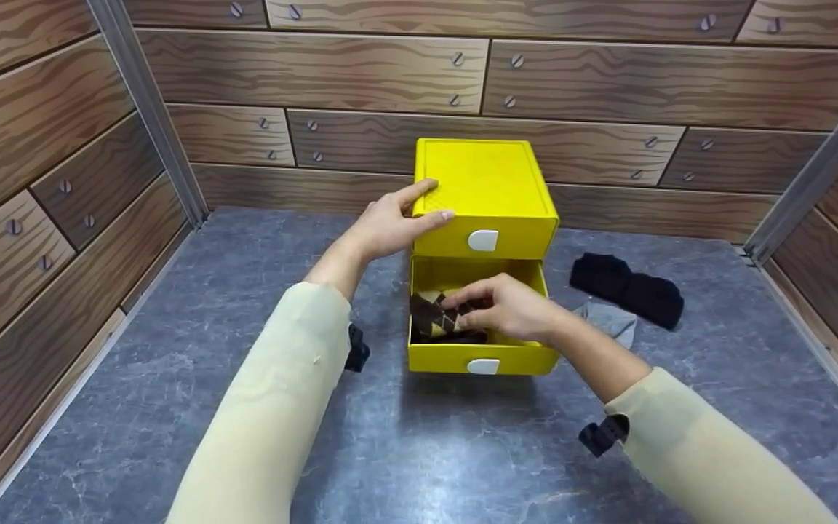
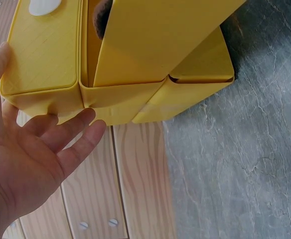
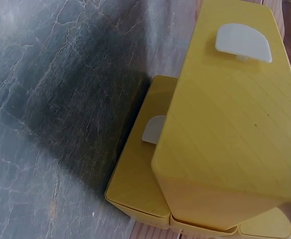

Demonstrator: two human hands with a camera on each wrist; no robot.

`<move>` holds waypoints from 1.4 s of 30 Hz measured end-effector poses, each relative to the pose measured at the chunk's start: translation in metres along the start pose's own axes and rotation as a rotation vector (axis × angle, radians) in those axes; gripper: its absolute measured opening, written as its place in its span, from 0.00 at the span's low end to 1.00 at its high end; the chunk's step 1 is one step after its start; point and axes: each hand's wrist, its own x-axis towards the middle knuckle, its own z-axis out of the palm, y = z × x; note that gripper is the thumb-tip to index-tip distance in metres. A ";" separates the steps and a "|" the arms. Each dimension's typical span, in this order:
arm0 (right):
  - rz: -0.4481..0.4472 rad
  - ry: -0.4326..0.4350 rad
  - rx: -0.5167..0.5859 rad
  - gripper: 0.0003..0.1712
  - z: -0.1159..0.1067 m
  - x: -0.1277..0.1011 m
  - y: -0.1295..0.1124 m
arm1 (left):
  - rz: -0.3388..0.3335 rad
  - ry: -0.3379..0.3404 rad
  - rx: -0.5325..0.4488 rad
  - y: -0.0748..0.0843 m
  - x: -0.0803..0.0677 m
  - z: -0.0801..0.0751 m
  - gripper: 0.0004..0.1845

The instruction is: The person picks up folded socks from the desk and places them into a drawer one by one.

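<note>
A yellow two-drawer box (image 1: 488, 182) stands at the middle of the grey marbled table. Its top drawer is closed; the lower drawer (image 1: 513, 356) is pulled out toward me. My left hand (image 1: 426, 204) rests with straight fingers on the box's upper left front corner, thumb on top. The left wrist view shows that hand (image 2: 46, 149) spread open beside the yellow box (image 2: 155, 40). My right hand (image 1: 463, 302) reaches into the open drawer, its fingers curled on a brown diamond-patterned sock (image 1: 430, 316) lying inside. The right wrist view shows only the box (image 3: 225, 124) and its white handles.
A pair of black socks (image 1: 626, 287) lies on the table right of the box. A grey sock (image 1: 612, 320) sits beside the open drawer, partly behind my right wrist. Wood-patterned walls (image 1: 317, 69) with metal corner posts (image 1: 150, 109) close in the table on three sides.
</note>
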 end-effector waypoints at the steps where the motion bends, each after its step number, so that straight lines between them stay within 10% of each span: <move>1: 0.001 0.003 -0.006 0.17 0.000 0.000 0.000 | -0.001 0.000 0.000 0.000 0.000 0.000 0.45; 42: -0.059 -0.022 0.035 0.23 -0.018 -0.033 -0.011 | -0.012 0.012 -0.006 -0.001 0.002 0.002 0.45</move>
